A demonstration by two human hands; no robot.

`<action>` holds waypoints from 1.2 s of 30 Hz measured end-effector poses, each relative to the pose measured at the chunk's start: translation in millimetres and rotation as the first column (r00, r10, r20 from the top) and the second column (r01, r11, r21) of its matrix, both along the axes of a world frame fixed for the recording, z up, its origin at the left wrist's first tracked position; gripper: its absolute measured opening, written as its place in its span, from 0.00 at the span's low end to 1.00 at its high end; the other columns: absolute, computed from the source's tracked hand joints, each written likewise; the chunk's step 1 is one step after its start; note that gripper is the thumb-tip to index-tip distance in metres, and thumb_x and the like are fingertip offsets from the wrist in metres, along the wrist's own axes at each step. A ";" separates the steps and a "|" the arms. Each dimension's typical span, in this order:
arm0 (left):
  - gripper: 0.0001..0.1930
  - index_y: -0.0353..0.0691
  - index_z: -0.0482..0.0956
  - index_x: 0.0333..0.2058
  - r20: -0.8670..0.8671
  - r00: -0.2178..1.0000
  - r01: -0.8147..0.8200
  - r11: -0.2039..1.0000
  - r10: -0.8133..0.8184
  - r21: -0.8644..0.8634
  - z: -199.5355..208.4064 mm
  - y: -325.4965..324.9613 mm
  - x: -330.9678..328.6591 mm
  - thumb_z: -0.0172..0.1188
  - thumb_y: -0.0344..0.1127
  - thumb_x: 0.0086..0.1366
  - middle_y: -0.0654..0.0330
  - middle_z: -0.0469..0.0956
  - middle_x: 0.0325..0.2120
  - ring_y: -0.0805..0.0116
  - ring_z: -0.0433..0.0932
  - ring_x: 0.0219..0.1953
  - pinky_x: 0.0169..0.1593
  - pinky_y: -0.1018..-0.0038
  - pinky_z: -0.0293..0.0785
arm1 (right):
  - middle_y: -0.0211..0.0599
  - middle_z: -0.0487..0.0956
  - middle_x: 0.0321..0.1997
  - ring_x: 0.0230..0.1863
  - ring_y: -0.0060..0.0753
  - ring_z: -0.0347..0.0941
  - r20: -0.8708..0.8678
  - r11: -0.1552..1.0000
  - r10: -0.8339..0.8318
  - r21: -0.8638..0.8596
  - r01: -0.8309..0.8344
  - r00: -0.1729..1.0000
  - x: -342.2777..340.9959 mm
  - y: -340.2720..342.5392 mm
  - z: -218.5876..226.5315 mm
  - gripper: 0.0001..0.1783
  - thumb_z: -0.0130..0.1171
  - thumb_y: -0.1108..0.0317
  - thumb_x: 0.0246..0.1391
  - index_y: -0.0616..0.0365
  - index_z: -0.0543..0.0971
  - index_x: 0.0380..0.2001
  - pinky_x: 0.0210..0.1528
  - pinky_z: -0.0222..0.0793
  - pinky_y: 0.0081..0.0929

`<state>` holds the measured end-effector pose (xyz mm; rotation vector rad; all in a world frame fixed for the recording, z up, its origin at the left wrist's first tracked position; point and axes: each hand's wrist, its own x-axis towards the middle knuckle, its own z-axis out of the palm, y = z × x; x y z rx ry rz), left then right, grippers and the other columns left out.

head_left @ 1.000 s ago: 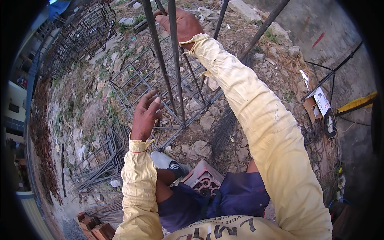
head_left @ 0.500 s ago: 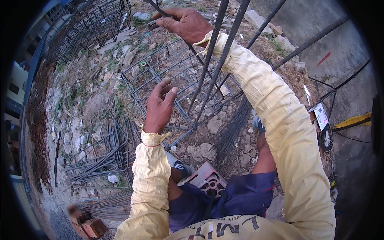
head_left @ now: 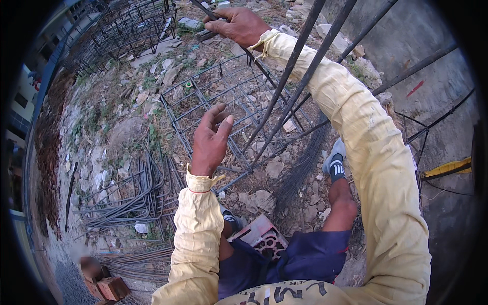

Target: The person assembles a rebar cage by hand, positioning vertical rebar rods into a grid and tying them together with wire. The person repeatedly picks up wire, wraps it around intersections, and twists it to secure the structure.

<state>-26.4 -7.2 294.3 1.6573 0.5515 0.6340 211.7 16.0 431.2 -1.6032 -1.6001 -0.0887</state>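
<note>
High in the view, my right hand is closed round a dark steel bar that slants down over a rebar cage. My left hand hovers above the near side of this rebar cage, its thumb apart and fingers loosely bent, with nothing in it. The cage is a grid of tied bars lying on rubble. Several long upright bars rise past my right forearm, partly in front of its sleeve. A bundle of thin dark wire lies between the cage and my right foot.
Bent bars are piled at left, above straight rods and bricks. A reddish plastic crate is between my legs. More cages stand far left. A concrete wall borders the right.
The view has shifted a little, so the cage sits slightly further right and lower. My right foot shows more fully beside the sleeve. Both hands keep nearly the same pose.
</note>
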 end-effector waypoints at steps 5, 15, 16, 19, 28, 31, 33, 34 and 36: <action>0.25 0.37 0.67 0.60 0.011 1.000 -0.009 1.000 0.010 -0.021 4.1 4.2 1.1 0.57 0.42 0.68 0.53 0.76 0.50 0.69 0.77 0.46 0.44 0.74 0.74 | 0.36 0.81 0.29 0.32 0.25 0.76 -0.162 0.997 0.034 0.069 -0.023 0.986 -6.8 20.7 1.2 0.17 0.57 0.58 0.60 0.60 0.81 0.44 0.36 0.70 0.27; 0.25 0.36 0.68 0.59 0.050 0.997 -0.050 0.997 0.053 -0.056 1.4 18.0 -12.6 0.58 0.42 0.68 0.54 0.77 0.48 0.71 0.76 0.45 0.46 0.73 0.74 | 0.25 0.75 0.24 0.21 0.12 0.66 -0.367 0.968 -0.124 0.160 0.194 0.922 -2.9 -30.5 -42.4 0.14 0.58 0.58 0.62 0.53 0.79 0.46 0.20 0.62 0.16; 0.25 0.35 0.68 0.59 0.048 0.997 -0.065 0.997 0.067 -0.052 2.0 21.3 -18.5 0.58 0.40 0.68 0.52 0.77 0.48 0.68 0.77 0.46 0.47 0.72 0.74 | 0.25 0.75 0.24 0.24 0.13 0.68 -0.453 0.968 -0.090 0.168 0.184 0.887 -10.1 -40.8 -51.0 0.13 0.58 0.59 0.62 0.54 0.79 0.44 0.24 0.63 0.16; 0.24 0.32 0.68 0.57 0.068 0.993 -0.094 0.994 0.098 -0.058 0.0 28.0 -26.3 0.58 0.38 0.67 0.48 0.77 0.47 0.64 0.78 0.47 0.50 0.69 0.74 | 0.22 0.74 0.24 0.26 0.14 0.67 -0.530 0.963 -0.105 0.157 0.219 0.841 -14.1 -82.9 -76.8 0.12 0.58 0.62 0.63 0.57 0.79 0.43 0.28 0.63 0.18; 0.24 0.31 0.72 0.55 0.023 0.987 -0.158 0.986 0.159 -0.049 -27.1 42.2 -18.4 0.60 0.40 0.65 0.48 0.79 0.45 0.64 0.79 0.46 0.48 0.70 0.74 | 0.20 0.73 0.28 0.29 0.11 0.65 -0.587 0.930 -0.170 0.169 0.326 0.791 -51.8 -162.7 -123.3 0.09 0.55 0.64 0.65 0.56 0.78 0.42 0.29 0.61 0.15; 0.24 0.31 0.72 0.55 -0.039 0.986 -0.164 0.986 0.164 0.004 -27.2 42.8 -15.2 0.60 0.40 0.65 0.47 0.79 0.45 0.64 0.79 0.46 0.49 0.71 0.74 | 0.19 0.73 0.28 0.29 0.12 0.64 -0.597 0.908 -0.124 0.254 0.334 0.792 -53.3 -162.4 -134.1 0.07 0.55 0.66 0.65 0.55 0.78 0.41 0.29 0.61 0.16; 0.24 0.32 0.72 0.55 -0.059 0.982 -0.177 0.983 0.179 0.051 -35.9 44.7 -14.3 0.60 0.41 0.65 0.46 0.79 0.45 0.63 0.79 0.45 0.49 0.71 0.74 | 0.19 0.73 0.27 0.28 0.12 0.64 -0.593 0.891 -0.163 0.255 0.376 0.789 -55.9 -162.6 -137.0 0.06 0.55 0.66 0.65 0.55 0.78 0.41 0.29 0.61 0.16; 0.24 0.31 0.72 0.55 -0.057 0.982 -0.177 0.983 0.180 0.045 -37.7 44.4 -15.1 0.60 0.41 0.65 0.46 0.79 0.45 0.63 0.79 0.45 0.49 0.70 0.74 | 0.20 0.73 0.27 0.28 0.12 0.64 -0.586 0.872 -0.148 0.302 0.384 0.796 -59.0 -159.1 -140.8 0.06 0.55 0.67 0.65 0.55 0.78 0.41 0.29 0.62 0.18; 0.25 0.31 0.72 0.55 -0.053 0.983 -0.172 0.985 0.173 0.033 -39.3 42.1 -14.9 0.60 0.42 0.65 0.46 0.79 0.45 0.63 0.79 0.45 0.49 0.70 0.74 | 0.21 0.74 0.28 0.28 0.13 0.65 -0.563 0.871 -0.204 0.269 0.411 0.801 -67.8 -159.7 -143.7 0.07 0.55 0.67 0.65 0.56 0.78 0.41 0.30 0.62 0.18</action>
